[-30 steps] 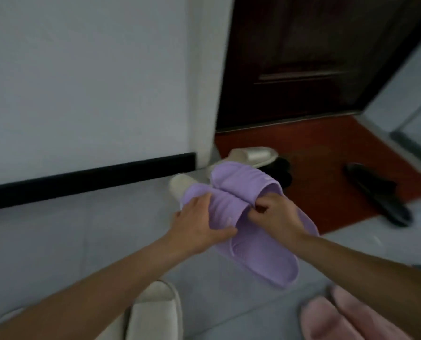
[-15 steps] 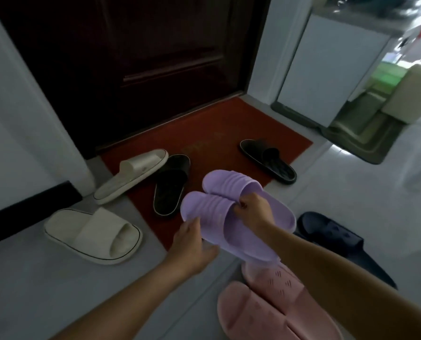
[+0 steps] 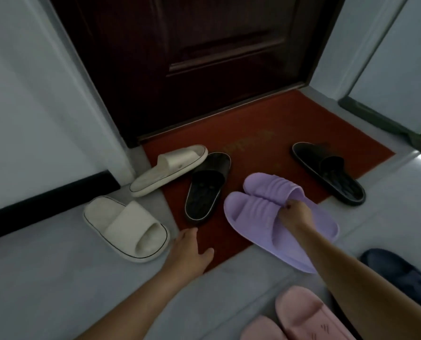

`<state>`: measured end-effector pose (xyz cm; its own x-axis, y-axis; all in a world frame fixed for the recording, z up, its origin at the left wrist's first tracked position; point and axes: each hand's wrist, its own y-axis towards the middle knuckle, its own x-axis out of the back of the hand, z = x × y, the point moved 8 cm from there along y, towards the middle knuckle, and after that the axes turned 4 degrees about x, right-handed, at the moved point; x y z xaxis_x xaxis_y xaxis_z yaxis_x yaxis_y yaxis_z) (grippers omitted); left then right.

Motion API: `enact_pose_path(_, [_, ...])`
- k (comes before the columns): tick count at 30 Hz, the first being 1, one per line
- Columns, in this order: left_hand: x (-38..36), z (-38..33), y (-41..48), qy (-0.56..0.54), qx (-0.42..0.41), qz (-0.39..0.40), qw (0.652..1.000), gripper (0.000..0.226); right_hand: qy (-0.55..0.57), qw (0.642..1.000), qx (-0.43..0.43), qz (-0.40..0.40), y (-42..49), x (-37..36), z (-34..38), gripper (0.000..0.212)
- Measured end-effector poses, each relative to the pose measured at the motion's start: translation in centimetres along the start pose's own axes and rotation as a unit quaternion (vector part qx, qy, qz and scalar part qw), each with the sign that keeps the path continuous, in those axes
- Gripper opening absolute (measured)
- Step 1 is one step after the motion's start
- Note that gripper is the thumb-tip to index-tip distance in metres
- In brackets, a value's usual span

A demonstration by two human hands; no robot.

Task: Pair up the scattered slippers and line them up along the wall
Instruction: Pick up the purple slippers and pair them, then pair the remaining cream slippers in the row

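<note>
Right hand (image 3: 294, 213) pinches purple slippers (image 3: 253, 209) — seemingly over mat (image 3: 266, 133) edge; left hand (image 3: 190, 253) spread, empty.

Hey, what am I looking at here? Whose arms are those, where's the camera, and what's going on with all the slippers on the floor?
There is no machine here. A person wears a camera on the head, looking forward and down, so the two bare arms are their own. The right hand grips two purple slippers together by their straps. The left hand is open and holds nothing, and it sits low between a cream slipper and a black slipper. A second cream slipper lies at the left edge of the red doormat, and a second black slipper lies on it, before a dark door. Pink slippers and a dark blue slipper are at the bottom right.
</note>
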<state>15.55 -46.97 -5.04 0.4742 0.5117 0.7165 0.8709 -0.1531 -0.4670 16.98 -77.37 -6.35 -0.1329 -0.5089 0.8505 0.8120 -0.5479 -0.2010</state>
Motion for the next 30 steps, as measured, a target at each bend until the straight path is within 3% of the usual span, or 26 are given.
enact_pose_path(3, [-0.6, 0.9, 0.4, -0.006, 0.018, -0.004, 1.000, 0.074, 0.087, 0.988, -0.021, -0.123, -1.1, 2.6, 0.0, 0.030])
enact_pose_path(5, [-0.3, 1.7, 0.7, -0.008, 0.032, -0.016, 0.999, 0.074, 0.137, 0.970, 0.026, -0.198, -1.8, 4.3, 1.7, 0.028])
enact_pose_path(6, [0.1, 2.1, 0.8, -0.009, 0.038, -0.025, 0.999, 0.073, 0.144, 0.967, 0.070, -0.198, -1.9, 4.3, 3.4, 0.026])
enact_pose_path(10, [4.0, 4.7, 0.9, -0.019, 0.059, -0.102, 0.993, 0.064, 0.115, 0.961, 0.249, -0.042, -4.1, -1.8, 13.1, 0.021])
enact_pose_path(15, [8.8, 9.4, 2.0, 0.007, 0.110, -0.144, 0.983, 0.077, -0.043, 0.920, 0.360, 0.150, -5.9, -10.6, 22.9, 0.055])
enact_pose_path(19, [11.5, 11.9, 4.0, 0.037, 0.139, -0.139, 0.980, 0.091, 0.003, 0.949, 0.293, 0.120, -2.4, -11.2, 27.2, 0.061])
enact_pose_path(22, [11.0, 12.8, 5.2, 0.036, 0.151, -0.108, 0.982, 0.096, 0.044, 0.962, 0.246, 0.110, 0.2, -11.6, 27.8, 0.077])
enact_pose_path(26, [10.4, 13.0, 5.1, 0.169, 0.129, -0.137, 0.968, 0.095, 0.056, 0.964, 0.208, 0.154, 3.1, -13.0, 28.5, 0.097])
enact_pose_path(30, [9.9, 13.4, 4.8, 0.209, 0.114, -0.144, 0.960, 0.108, 0.061, 0.976, 0.184, 0.099, 3.6, -13.3, 28.6, 0.091])
